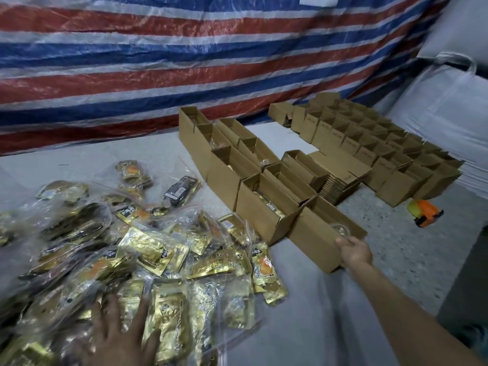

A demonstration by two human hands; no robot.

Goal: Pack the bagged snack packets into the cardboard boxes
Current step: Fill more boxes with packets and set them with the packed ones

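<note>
Left hand (118,336) lies flat, fingers spread and holding nothing, on the heaped bagged snack packets (148,249); right hand (355,250) hooks its fingers over the nearest cardboard box (317,233) rim; we judge the slick bags could slide apart, or the light box tip if tugged.
</note>
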